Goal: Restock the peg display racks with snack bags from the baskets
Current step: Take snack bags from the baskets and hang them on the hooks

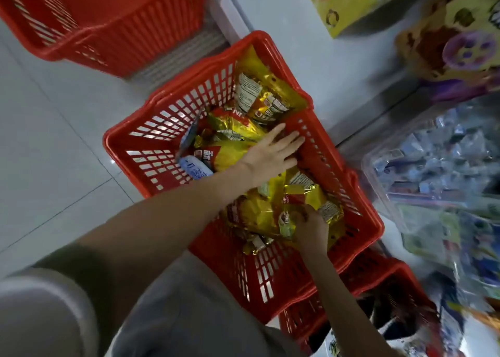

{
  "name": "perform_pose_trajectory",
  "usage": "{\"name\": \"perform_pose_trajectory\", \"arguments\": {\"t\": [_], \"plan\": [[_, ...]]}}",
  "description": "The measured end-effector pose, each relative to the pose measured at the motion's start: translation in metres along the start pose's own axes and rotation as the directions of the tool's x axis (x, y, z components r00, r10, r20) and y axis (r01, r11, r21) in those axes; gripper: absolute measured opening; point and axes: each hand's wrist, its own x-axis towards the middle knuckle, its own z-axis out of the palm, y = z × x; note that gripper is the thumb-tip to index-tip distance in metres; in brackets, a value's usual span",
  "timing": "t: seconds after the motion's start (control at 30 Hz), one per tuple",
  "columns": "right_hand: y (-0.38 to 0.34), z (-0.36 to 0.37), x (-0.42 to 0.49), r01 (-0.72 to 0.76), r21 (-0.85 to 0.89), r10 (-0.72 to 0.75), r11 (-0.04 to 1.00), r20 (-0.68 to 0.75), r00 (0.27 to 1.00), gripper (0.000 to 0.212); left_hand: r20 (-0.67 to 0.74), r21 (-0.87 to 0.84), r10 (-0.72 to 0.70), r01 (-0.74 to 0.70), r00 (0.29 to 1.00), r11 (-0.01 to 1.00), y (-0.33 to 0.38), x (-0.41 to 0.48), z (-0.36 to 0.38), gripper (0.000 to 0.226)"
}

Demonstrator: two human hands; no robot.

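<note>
on the floor by a shelf base, a red slotted basket (324, 151) sits on pale grey tiles (54, 140), loaded with gold-yellow snack bags (254, 213) lying in a loose heap. writing: one bag shows white letters "ni" on a red patch, rest of the word creased away; several bags turn up white back panels with fine print, too small to read. a blue-and-white pack (194, 167) lies against the basket's left wall, its characters blurred. left hand (270, 154) is palm down over the middle of the heap, fingers straight and spread, holding nothing, fingertips up against the basket's right wall. right hand (308, 224) is lower in the heap, fingers curled, pinching the edge of a gold bag with red corner (300, 194). second red basket (94, 26) stands upper left, apart; third red basket (384, 283) sits partly under the loaded one's near corner. shelf side, right: yellow cartons (341, 8), a yellow-and-purple printed bag (460, 40), clear packs of blue-white items (433, 162), all blurred, no legible text. grey sleeve (40, 310) at lower left.
</note>
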Motion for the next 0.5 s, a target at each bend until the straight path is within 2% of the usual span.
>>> {"name": "perform_pose_trajectory", "arguments": {"t": [0.03,0.17,0.27,0.37,0.43,0.5], "plan": [[0.001,-0.005,-0.004,-0.002,-0.008,0.002,1.000,-0.008,1.000,0.009,0.028,0.035,0.050,-0.051,0.998,0.998,-0.005,0.002,-0.008,0.049],[-0.010,-0.042,-0.044,0.061,0.003,-0.061,0.998,-0.043,0.997,0.008,0.087,-0.091,0.096,-0.088,0.992,0.992,-0.010,-0.029,-0.038,0.041],[-0.034,-0.081,-0.081,0.185,-0.056,-0.183,0.981,0.035,0.982,0.015,-0.042,-0.081,0.073,-0.077,0.996,0.994,-0.021,-0.077,-0.076,0.032],[-0.072,-0.128,-0.126,0.339,-0.159,-0.329,0.927,0.086,0.940,0.028,-0.238,-0.094,0.014,-0.037,0.971,0.995,-0.042,-0.126,-0.141,0.032],[-0.108,-0.165,-0.159,0.388,-0.191,-0.378,0.902,0.085,0.922,0.037,-0.346,-0.189,-0.040,-0.028,0.937,0.982,-0.057,-0.159,-0.189,0.022],[-0.146,-0.205,-0.193,0.435,-0.186,-0.433,0.881,0.056,0.900,0.031,-0.421,-0.317,-0.117,-0.025,0.900,0.948,-0.073,-0.189,-0.238,0.010]]}}
